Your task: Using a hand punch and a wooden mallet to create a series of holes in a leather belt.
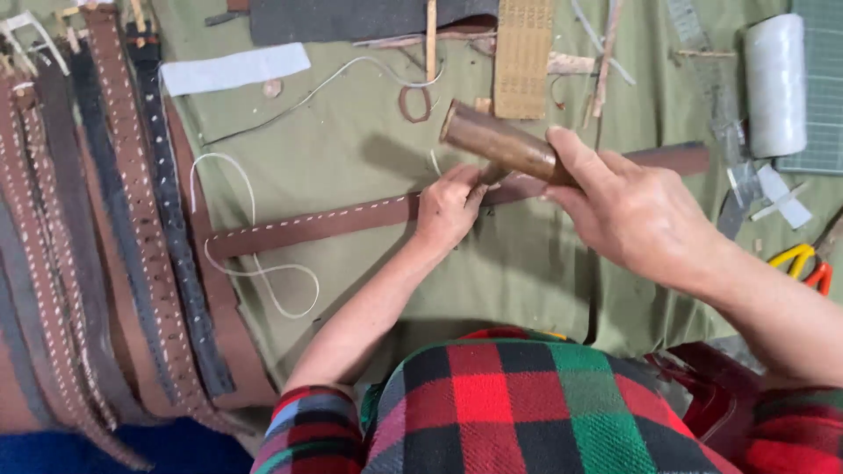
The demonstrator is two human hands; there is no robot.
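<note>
1. The left hand (448, 209) presses down on a brown strap (351, 218), its fingers curled shut around a small tool (493, 174) stood on the leather.
2. The right hand (628, 211) is closed around a brown mallet (496, 143), held just above the tool and the left hand.
3. The strap lies across the green counter (351, 149), running from left of the left hand, under both hands, to beyond the right hand; white stitching lines its left part.
4. White cord (255, 268) loops beside the strap's left end.
5. More stitched belts (114, 219) lie side by side at far left.
6. A white plastic roll (775, 83) stands at upper right, beside a green cutting mat (821, 79).
7. Yellow and orange handles (806, 263) show at the right edge.
</note>
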